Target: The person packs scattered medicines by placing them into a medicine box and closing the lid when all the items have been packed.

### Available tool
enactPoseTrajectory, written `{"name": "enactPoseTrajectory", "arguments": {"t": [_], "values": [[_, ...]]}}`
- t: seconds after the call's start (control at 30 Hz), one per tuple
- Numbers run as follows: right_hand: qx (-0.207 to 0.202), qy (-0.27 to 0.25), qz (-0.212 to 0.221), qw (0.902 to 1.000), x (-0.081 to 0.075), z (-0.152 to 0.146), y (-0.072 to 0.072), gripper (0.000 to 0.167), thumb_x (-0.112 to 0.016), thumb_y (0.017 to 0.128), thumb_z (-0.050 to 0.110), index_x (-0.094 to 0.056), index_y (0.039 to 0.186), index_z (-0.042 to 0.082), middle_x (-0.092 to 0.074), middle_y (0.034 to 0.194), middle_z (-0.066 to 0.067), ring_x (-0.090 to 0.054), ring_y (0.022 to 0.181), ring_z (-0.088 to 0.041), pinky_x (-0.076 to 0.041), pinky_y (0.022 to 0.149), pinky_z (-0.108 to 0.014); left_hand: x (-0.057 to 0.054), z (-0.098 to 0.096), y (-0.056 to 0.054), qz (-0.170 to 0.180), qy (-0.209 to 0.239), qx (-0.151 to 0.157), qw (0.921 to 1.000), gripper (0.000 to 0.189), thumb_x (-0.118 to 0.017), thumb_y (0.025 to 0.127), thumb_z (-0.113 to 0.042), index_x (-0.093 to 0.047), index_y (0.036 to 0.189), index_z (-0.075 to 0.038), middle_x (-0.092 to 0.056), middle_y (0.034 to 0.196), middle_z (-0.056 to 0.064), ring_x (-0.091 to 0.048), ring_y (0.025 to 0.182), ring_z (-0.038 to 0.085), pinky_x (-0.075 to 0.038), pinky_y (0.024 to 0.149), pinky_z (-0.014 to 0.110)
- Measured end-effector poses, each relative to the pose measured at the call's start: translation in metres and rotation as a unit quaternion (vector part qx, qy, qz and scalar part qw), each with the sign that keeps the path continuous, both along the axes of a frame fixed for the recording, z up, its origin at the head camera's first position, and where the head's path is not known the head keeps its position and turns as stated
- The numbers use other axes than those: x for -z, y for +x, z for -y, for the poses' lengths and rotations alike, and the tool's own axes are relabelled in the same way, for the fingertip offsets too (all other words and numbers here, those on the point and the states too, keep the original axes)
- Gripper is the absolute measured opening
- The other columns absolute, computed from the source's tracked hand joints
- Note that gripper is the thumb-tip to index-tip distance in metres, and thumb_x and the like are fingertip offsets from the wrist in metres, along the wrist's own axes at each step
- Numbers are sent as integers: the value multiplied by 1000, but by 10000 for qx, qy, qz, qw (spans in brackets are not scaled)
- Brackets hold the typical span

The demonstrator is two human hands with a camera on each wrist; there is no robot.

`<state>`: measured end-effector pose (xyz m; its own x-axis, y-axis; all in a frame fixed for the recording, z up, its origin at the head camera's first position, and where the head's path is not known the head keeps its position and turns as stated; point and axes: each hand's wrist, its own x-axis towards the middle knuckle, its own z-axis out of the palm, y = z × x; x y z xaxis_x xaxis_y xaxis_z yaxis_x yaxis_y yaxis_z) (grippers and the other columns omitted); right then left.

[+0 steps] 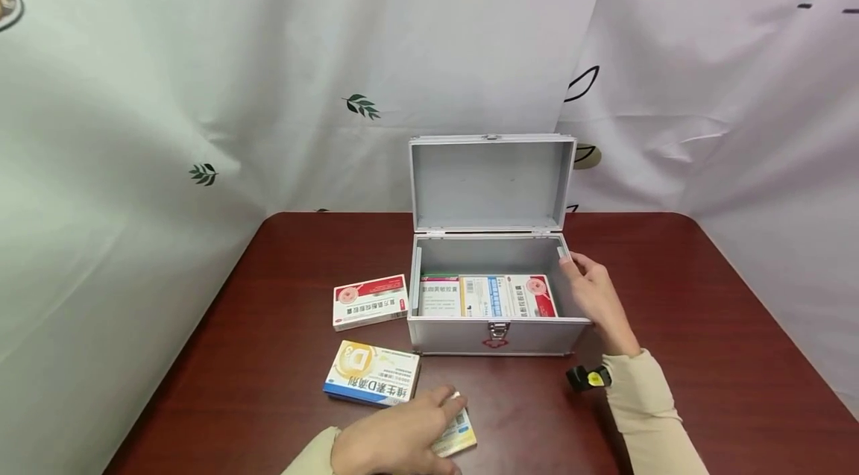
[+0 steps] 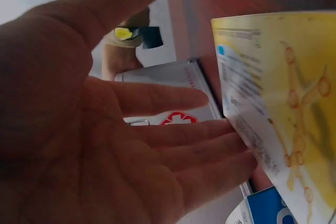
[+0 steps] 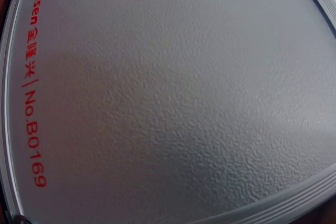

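Note:
A silver metal medicine case point(image 1: 448, 337) with its lid point(image 1: 490, 184) raised stands on the table. My right hand point(image 1: 593, 294) grips the top edge of its right wall; the right wrist view shows the textured side wall point(image 3: 173, 93) with red lettering, no fingers. Several medicine boxes point(image 1: 496, 296) lie side by side inside the case. In front of it, my left hand point(image 1: 403, 434) reaches over a small yellow-and-white box point(image 1: 459, 439), partly hiding it. Seen from the left wrist, the fingers are extended, fingertips right at the edge of that yellow box point(image 2: 283, 77), thumb spread apart.
Left of the case lies a red-and-white medicine box point(image 1: 370, 302). A white, orange and blue vitamin D box point(image 1: 373, 373) lies nearer, behind my left hand. The dark red table point(image 1: 288, 274) meets a white patterned curtain point(image 1: 470, 35) at the back.

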<state>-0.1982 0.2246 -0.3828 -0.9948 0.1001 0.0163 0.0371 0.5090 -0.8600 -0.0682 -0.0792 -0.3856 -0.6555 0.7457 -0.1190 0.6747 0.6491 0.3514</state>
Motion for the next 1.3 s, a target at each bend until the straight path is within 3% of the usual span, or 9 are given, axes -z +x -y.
{"name": "enactPoseTrajectory", "arguments": {"t": [0.13,0.27,0.43,0.6,0.77,0.87,0.97,1.13,1.3], "values": [[42,-26,3,10000,1,2,0,54,-36,98,33,-38,135,-6,-46,130,-25,-42,114,-30,-34,94,-45,-1,6,-5,-165,190,-18,9997,56,-57,86,-44,-49,127,-6,-50,116,-2,-50,97,5,-46,81,22],[109,-10,-17,9999,1,1,1,55,-36,98,34,-38,136,-6,-46,130,-26,-42,114,-31,-34,94,-46,-9,25,-23,-72,541,-239,9982,39,-56,91,-29,-55,120,-3,-56,111,2,-53,100,11,-46,84,28],[148,-23,48,9999,0,-1,2,55,-36,98,35,-38,136,-5,-46,130,-25,-41,115,-31,-34,95,-47,-11,60,-60,-74,832,-1205,9892,24,-62,84,-12,-61,105,-1,-62,96,5,-56,88,16,-49,77,33],[85,-63,79,9999,0,-1,1,55,-37,98,34,-36,136,-5,-44,132,-25,-40,118,-32,-32,98,-49,0,88,-99,-218,1049,-2161,9705,50,-70,78,-13,-53,121,3,-56,116,17,-53,103,29,-43,89,45],[3,-144,116,9998,1,1,-1,55,-37,98,34,-35,137,-4,-43,132,-25,-40,118,-32,-32,98,-49,19,108,-129,-184,962,-2444,9647,79,-78,70,-20,-39,136,-2,-35,139,22,-39,120,39,-33,97,55],[-20,-197,176,9996,4,4,-1,54,-37,98,33,-35,137,-4,-43,132,-25,-40,119,-33,-32,99,-50,30,115,-135,79,815,-2533,9639,88,-80,66,-22,-35,140,-7,-31,143,19,-34,124,38,-30,98,58],[-46,-237,201,9995,7,6,-1,53,-38,98,32,-35,137,-4,-43,133,-24,-40,120,-33,-31,101,-49,33,117,-136,81,577,-2624,9632,94,-82,63,-24,-32,142,-10,-41,135,17,-39,116,34,-37,94,54],[-95,-256,145,9995,5,4,-2,54,-37,98,32,-34,138,-4,-43,133,-24,-40,120,-34,-31,101,-50,28,113,-142,-106,68,-2691,9630,94,-84,58,-31,-40,137,-6,-49,116,16,-42,101,28,-45,81,46],[-106,-272,110,9995,1,0,0,56,-37,98,35,-33,138,-5,-42,133,-25,-39,121,-34,-30,101,-50,18,111,-146,-23,-389,-2751,9606,87,-82,58,-41,-49,128,-2,-48,105,14,-43,94,28,-45,73,47]]}}
